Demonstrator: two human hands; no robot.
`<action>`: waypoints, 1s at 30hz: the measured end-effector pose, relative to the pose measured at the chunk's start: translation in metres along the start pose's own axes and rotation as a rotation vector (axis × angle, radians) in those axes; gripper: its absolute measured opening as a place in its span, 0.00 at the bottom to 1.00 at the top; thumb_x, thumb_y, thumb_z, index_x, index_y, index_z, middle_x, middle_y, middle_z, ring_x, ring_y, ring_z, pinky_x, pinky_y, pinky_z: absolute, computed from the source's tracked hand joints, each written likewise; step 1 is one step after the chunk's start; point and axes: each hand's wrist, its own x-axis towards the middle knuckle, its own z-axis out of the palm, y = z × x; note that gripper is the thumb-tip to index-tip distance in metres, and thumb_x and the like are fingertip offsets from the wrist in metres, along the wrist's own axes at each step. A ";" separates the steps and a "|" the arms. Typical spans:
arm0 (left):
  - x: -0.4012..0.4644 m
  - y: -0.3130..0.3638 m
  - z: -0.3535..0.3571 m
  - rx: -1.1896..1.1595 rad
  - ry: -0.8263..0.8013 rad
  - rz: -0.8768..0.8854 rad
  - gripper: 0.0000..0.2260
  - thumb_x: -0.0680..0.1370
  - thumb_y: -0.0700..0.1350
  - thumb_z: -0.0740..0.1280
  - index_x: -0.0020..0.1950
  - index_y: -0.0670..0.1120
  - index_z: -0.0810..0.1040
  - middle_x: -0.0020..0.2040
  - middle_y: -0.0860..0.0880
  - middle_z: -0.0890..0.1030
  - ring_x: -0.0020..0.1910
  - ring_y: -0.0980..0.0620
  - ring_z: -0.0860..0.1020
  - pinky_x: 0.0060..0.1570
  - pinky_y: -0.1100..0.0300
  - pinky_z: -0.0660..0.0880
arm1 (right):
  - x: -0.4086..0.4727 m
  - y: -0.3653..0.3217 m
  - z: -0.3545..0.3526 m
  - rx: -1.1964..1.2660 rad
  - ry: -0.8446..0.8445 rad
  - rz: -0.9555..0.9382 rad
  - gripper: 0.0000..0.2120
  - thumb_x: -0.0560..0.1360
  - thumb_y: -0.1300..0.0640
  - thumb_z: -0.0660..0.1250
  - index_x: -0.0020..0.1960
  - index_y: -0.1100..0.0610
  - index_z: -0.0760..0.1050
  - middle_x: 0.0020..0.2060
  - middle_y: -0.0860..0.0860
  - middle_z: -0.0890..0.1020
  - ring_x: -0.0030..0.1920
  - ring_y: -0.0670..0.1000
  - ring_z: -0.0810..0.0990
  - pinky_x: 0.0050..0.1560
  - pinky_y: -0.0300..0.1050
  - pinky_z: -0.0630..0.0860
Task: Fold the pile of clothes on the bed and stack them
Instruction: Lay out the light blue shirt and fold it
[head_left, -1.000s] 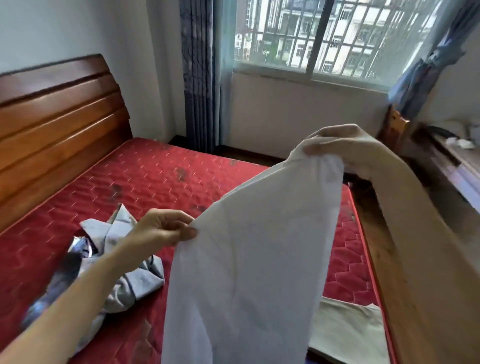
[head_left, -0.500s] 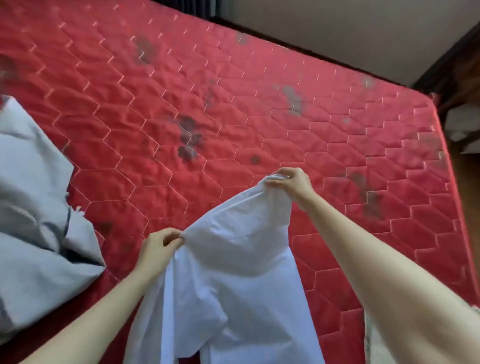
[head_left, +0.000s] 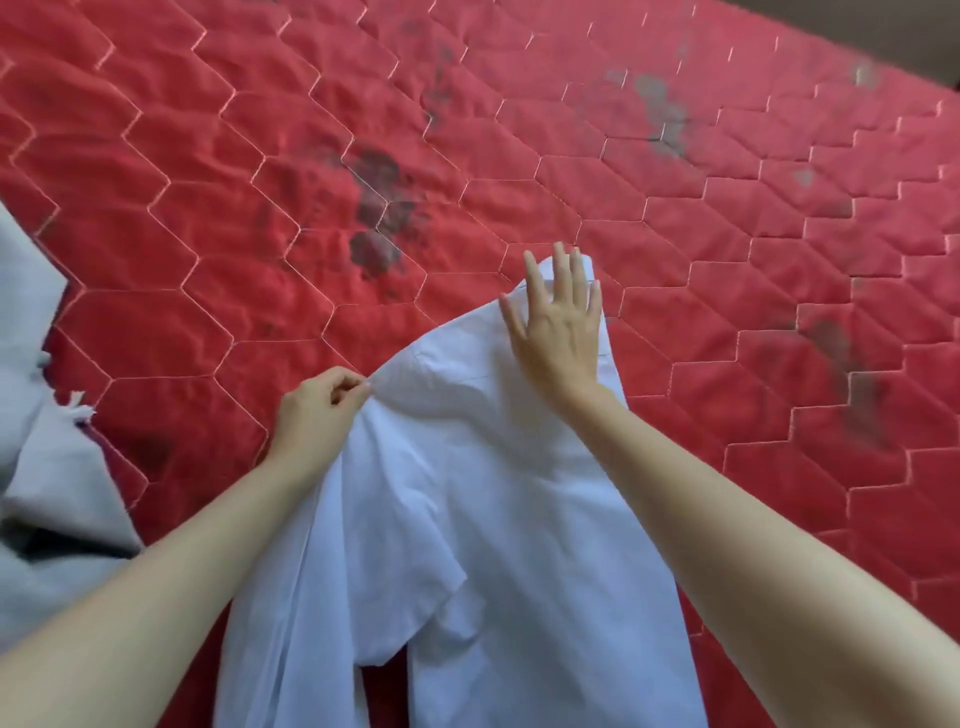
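Observation:
A white garment (head_left: 467, 519) lies spread on the red quilted mattress (head_left: 519, 156), running from the middle of the bed down to the bottom edge of the view. My left hand (head_left: 317, 410) pinches the garment's upper left edge between thumb and fingers. My right hand (head_left: 558, 322) rests flat on the garment's top right corner, fingers spread. A crumpled grey garment (head_left: 36, 441) lies on the mattress at the far left, apart from both hands.
Dark stains mark the mattress above the white garment and toward the right. The bed's far edge and a dark strip of floor (head_left: 883, 31) show at the top right.
The white garment has come down from the air onto the mattress. My right hand has let go of its corner and now lies flat on it. My left hand still pinches the edge.

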 end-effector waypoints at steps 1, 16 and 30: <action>-0.001 0.001 0.000 -0.001 0.002 -0.008 0.05 0.78 0.45 0.67 0.46 0.45 0.81 0.37 0.48 0.80 0.37 0.51 0.74 0.39 0.64 0.68 | -0.018 -0.005 0.006 -0.020 -0.008 -0.042 0.28 0.81 0.42 0.51 0.78 0.52 0.57 0.78 0.58 0.54 0.78 0.57 0.48 0.75 0.60 0.44; -0.017 0.009 0.005 0.157 0.003 -0.020 0.13 0.77 0.42 0.66 0.62 0.44 0.74 0.56 0.44 0.78 0.55 0.44 0.75 0.51 0.61 0.69 | -0.061 -0.001 0.015 -0.104 -0.276 -0.060 0.29 0.82 0.42 0.47 0.80 0.49 0.44 0.79 0.56 0.44 0.78 0.53 0.40 0.75 0.60 0.36; -0.319 -0.071 0.085 0.580 -0.031 0.337 0.24 0.75 0.47 0.55 0.68 0.39 0.71 0.68 0.35 0.72 0.66 0.37 0.72 0.60 0.41 0.74 | -0.377 0.074 -0.030 0.072 -0.268 0.252 0.30 0.79 0.43 0.45 0.78 0.53 0.55 0.76 0.65 0.55 0.77 0.62 0.52 0.73 0.62 0.54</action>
